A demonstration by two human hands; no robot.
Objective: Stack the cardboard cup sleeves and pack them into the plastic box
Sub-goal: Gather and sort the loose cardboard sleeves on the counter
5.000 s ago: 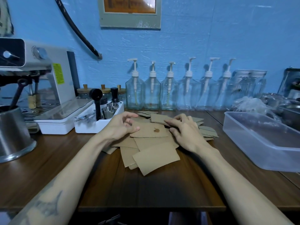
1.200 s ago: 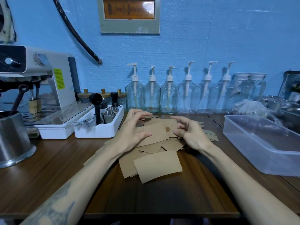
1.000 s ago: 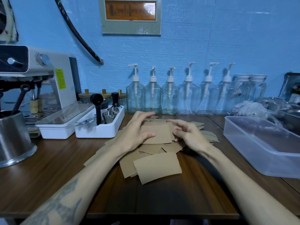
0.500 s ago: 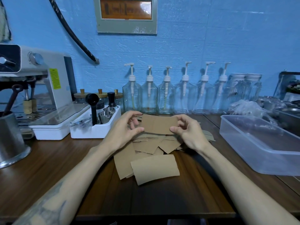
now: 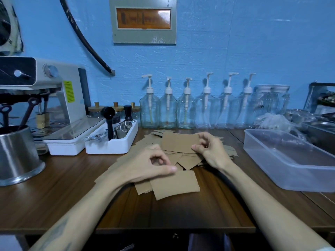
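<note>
A loose pile of brown cardboard cup sleeves (image 5: 174, 184) lies spread on the wooden table in front of me. My right hand (image 5: 213, 151) pinches the right edge of a lifted sleeve stack (image 5: 178, 143) held just above the pile. My left hand (image 5: 150, 164) hovers over the near part of the pile with thumb and fingertips drawn together; I see no sleeve in it. The clear plastic box (image 5: 268, 156) stands on the table to the right, with nothing visible inside.
A white tool tray (image 5: 112, 146) and an espresso machine (image 5: 45, 105) stand at the left, with a steel container (image 5: 17, 154) nearer me. Several glass pump bottles (image 5: 167, 111) line the blue wall. Steel trays (image 5: 319, 127) and a plastic bag sit behind the box.
Both hands lifted a sleeve off the pile. My left hand has since let go of it and dropped toward the near sleeves; my right hand still holds it.
</note>
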